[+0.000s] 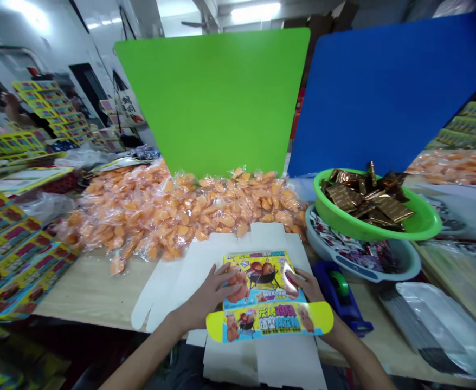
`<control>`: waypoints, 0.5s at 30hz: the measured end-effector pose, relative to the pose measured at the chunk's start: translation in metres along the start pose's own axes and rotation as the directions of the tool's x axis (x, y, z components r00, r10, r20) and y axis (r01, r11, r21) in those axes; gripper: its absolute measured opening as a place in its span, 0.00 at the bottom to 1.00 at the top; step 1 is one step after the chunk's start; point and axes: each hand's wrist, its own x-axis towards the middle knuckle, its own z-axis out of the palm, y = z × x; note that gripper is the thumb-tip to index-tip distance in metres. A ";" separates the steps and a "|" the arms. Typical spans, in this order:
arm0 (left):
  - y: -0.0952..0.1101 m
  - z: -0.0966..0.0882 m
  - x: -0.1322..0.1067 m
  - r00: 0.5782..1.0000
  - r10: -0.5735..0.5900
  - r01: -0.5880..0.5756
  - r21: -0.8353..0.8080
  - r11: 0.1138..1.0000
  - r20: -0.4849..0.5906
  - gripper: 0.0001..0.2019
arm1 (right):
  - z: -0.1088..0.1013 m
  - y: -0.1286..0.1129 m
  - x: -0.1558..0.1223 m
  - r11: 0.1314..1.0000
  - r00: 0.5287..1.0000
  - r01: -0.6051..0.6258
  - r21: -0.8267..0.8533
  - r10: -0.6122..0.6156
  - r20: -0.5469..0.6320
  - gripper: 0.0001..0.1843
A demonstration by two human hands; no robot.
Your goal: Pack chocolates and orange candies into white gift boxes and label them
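A flat, unfolded printed carton (pixel 267 295) in yellow and blue lies on a white cardboard sheet (pixel 189 265) at the table's near edge. My left hand (pixel 216 295) rests on the carton's left side, fingers spread and pressing down. My right hand (pixel 309 287) holds the carton's right edge with fingers curled round it. Behind the carton spreads a big heap of orange wrapped snacks (pixel 181 208).
A green bowl (pixel 420 225) of brown foil packets sits on a grey-blue bowl (pixel 404 262) of dark packets at right. A blue tape dispenser (pixel 339 295) and silver trays (pixel 437 319) lie near. Green (pixel 217 97) and blue (pixel 388 86) boards stand behind. Stacked printed cartons (pixel 10 254) at left.
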 end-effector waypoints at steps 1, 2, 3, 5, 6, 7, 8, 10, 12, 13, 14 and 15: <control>0.000 -0.001 0.000 1.000 0.012 -0.012 0.001 1.000 0.021 0.31 | 0.001 0.003 -0.002 1.000 1.000 0.006 0.004 -0.006 0.024 0.35; -0.001 -0.001 0.000 0.999 0.018 -0.018 -0.003 1.000 0.040 0.31 | 0.003 0.007 -0.004 1.000 0.999 0.012 0.014 -0.012 0.051 0.36; -0.001 -0.002 0.001 0.998 0.016 -0.016 -0.010 1.000 0.058 0.30 | 0.004 0.010 -0.005 0.999 0.998 0.017 0.031 -0.019 0.067 0.36; 0.000 -0.001 0.002 0.997 0.021 -0.018 -0.038 0.999 0.081 0.30 | 0.006 0.013 -0.005 0.998 0.999 0.005 0.070 -0.008 0.034 0.34; 0.000 -0.001 0.002 0.996 0.032 -0.027 -0.057 0.998 0.082 0.30 | 0.007 0.014 -0.005 0.995 1.000 -0.010 0.098 0.009 0.017 0.33; 0.001 0.000 0.002 0.996 0.047 -0.041 -0.076 0.996 0.081 0.31 | 0.008 0.013 -0.005 0.990 0.999 -0.036 0.133 0.036 0.001 0.31; 0.003 0.002 0.002 0.995 0.067 -0.060 -0.095 0.994 0.075 0.32 | 0.009 0.011 -0.004 0.983 0.997 -0.064 0.173 0.070 -0.024 0.29; 0.009 0.005 -0.001 0.995 0.097 -0.092 -0.127 0.988 0.038 0.31 | 0.008 0.005 -0.003 0.960 0.987 -0.113 0.255 0.138 -0.082 0.23; 0.020 0.008 -0.006 0.996 0.079 -0.083 -0.172 0.982 -0.032 0.28 | 0.004 -0.005 0.000 0.937 0.979 -0.110 0.331 0.160 -0.130 0.21; 0.028 0.009 -0.009 0.995 0.042 -0.059 -0.215 0.975 -0.086 0.26 | 0.002 -0.012 0.002 0.925 0.978 -0.090 0.370 0.151 -0.140 0.21; 0.036 0.009 -0.012 0.990 -0.010 -0.030 -0.274 0.961 -0.143 0.24 | -0.002 -0.020 0.004 0.907 0.979 -0.073 0.414 0.144 -0.141 0.21; 0.045 0.007 -0.014 0.978 -0.082 0.011 -0.346 0.938 -0.192 0.23 | -0.005 -0.029 0.007 0.884 0.981 -0.068 0.463 0.145 -0.133 0.20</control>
